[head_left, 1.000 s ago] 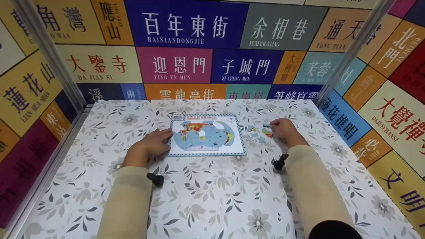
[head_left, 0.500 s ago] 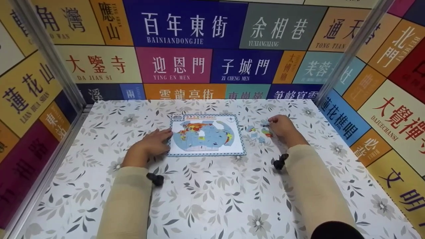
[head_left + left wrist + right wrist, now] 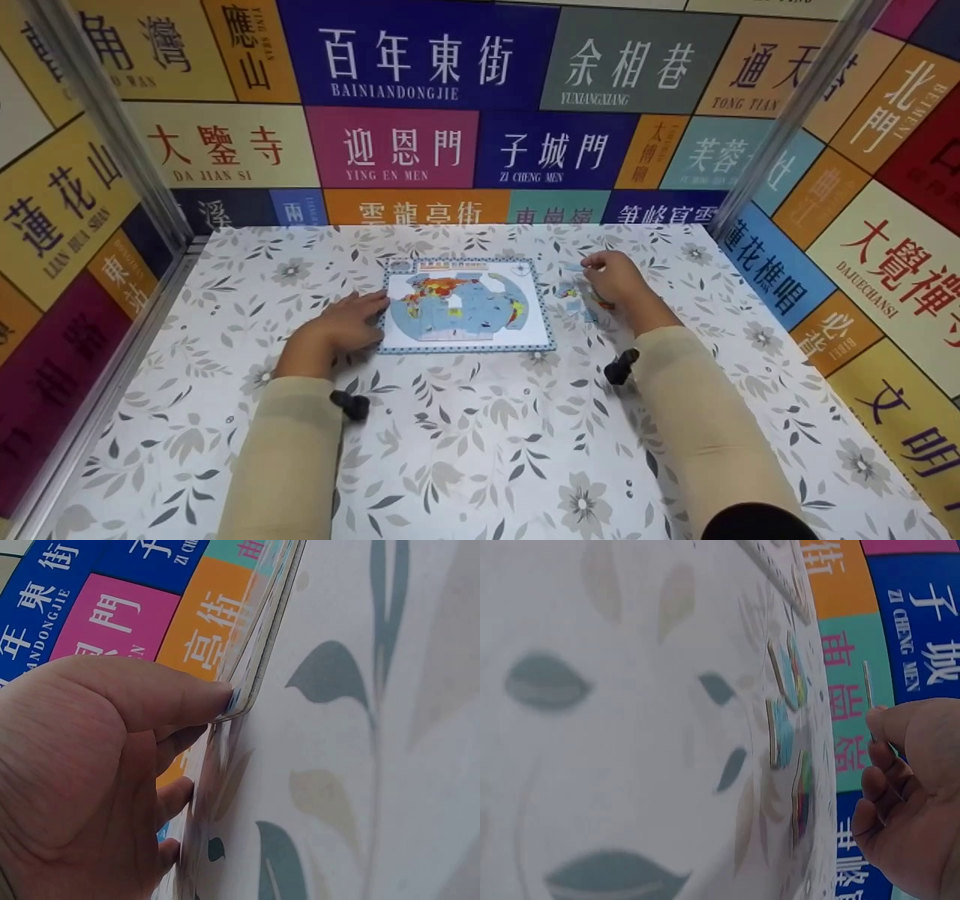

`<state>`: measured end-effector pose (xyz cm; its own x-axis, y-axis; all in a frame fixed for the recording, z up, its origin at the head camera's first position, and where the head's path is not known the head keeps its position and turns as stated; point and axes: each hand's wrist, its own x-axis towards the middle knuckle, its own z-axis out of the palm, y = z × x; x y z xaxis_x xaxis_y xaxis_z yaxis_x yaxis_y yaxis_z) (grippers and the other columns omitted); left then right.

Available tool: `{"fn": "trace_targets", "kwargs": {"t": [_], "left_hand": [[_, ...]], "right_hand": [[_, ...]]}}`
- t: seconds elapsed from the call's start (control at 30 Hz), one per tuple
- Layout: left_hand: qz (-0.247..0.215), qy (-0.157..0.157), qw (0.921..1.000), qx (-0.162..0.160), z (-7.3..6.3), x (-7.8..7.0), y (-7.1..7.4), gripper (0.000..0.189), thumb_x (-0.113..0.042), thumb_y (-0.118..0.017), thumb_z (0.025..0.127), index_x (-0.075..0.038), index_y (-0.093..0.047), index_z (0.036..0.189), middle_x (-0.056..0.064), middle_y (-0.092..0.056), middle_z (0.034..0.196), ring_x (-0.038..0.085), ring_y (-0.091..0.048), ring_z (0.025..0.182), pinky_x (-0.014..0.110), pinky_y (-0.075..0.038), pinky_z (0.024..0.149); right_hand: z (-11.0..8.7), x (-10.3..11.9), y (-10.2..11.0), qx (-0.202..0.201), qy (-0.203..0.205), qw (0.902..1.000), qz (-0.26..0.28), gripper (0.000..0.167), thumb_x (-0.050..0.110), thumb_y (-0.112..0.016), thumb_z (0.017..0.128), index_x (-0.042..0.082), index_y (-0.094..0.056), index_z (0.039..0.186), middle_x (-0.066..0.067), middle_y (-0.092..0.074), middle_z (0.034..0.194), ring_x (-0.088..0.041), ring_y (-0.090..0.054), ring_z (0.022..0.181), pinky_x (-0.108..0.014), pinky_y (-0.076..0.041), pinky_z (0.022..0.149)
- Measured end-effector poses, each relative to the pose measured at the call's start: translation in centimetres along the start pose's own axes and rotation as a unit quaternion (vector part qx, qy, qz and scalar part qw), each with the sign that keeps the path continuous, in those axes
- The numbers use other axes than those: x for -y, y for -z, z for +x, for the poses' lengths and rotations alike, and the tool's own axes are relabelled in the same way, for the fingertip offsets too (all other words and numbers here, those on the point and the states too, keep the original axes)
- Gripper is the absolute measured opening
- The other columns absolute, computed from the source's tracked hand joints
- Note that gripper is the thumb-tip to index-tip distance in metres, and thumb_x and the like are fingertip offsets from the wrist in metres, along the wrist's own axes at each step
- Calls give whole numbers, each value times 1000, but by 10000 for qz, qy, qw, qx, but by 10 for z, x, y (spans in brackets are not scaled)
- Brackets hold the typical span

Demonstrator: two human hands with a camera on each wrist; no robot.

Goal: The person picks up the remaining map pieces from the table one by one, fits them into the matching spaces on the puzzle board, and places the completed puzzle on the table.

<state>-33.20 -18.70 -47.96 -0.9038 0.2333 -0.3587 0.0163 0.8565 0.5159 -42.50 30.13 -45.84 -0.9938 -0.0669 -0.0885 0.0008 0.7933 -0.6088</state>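
A jigsaw puzzle board (image 3: 534,330) with a world map and dotted border lies at the table's middle, gaps showing in its map. My left hand (image 3: 349,322) rests at its left edge with fingers fairly straight. In the left wrist view, the thumb (image 3: 172,694) presses on the board's corner (image 3: 251,694). My right hand (image 3: 615,279) pinches a thin puzzle piece (image 3: 573,266) between thumb and fingertips, to the right of the board. The right wrist view shows that piece (image 3: 868,682) edge-on, held above the table.
Several loose blue and coloured puzzle pieces (image 3: 574,306) lie right of the board, partly below the right hand. A patterned cloth (image 3: 450,435) covers the table. Walls with coloured signs (image 3: 420,52) and metal posts (image 3: 112,127) stand around it.
My right hand has picked up a puzzle piece among the loose ones and moved leftward and slightly farther away with it. The left hand and board stay put.
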Motion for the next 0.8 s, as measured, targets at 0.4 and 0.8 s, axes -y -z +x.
{"fn": "trace_targets", "kwargs": {"t": [0.4, 0.8], "left_hand": [[-87, 117, 9999, 66, 0, 1, 1, 71, -30, -57, 105, -34, -29, 171, -14, -11, 182, 34, 8, 171, 72, 2, 133], [-259, 289, 9992, 55, -1, -1, 0, 72, -31, -58, 105, -37, -29, 170, -12, -10, 183, 35, 9, 170, 74, 1, 133]], "right_hand": [[-1, 34, -31, 138, 639, 9978, 112, 35, 19, -52, 112, 4, -65, 141, -18, -63, 142, -34, -61, 122, -54, -52, 107], [9, 76, -65, 192, 307, 9991, 238, 27, 23, -57, 111, 15, -69, 133, -9, -62, 141, -27, -58, 122, -49, -50, 110]]}}
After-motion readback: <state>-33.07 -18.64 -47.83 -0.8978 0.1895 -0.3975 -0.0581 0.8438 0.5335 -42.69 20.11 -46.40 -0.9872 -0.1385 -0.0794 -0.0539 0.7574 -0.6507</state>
